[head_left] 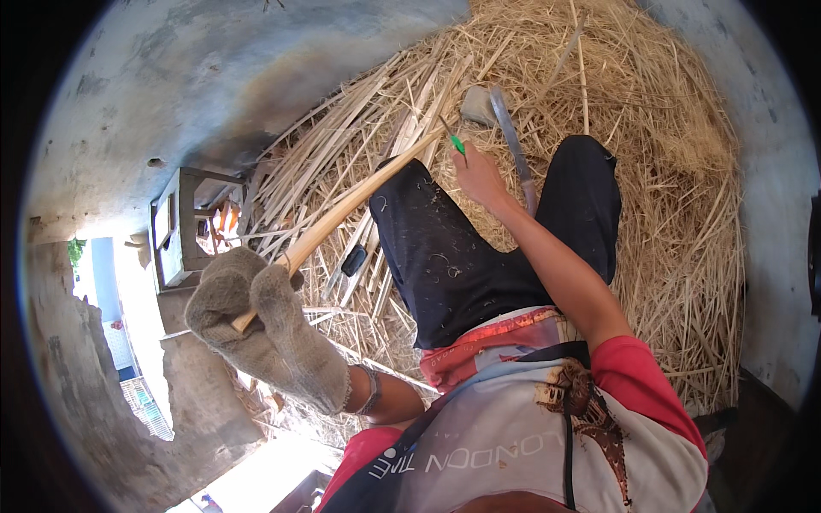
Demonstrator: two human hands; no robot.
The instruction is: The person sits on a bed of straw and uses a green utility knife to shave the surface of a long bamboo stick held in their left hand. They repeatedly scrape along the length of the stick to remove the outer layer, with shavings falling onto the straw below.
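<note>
Left hand [256, 321], in a grey knit glove at 8 o'clock, fist clamped on the butt of a long pale split bamboo strip [342, 214]. Strip runs up toward 1 o'clock across the dark-trousered knee. Right hand [479, 175], bare, near 12 o'clock, pinches a small green-handled tool [457, 143] at the strip's far tip. Long grey blade [513, 145] just beside that hand, lying on the straw-coloured shavings pile [667, 171].
</note>
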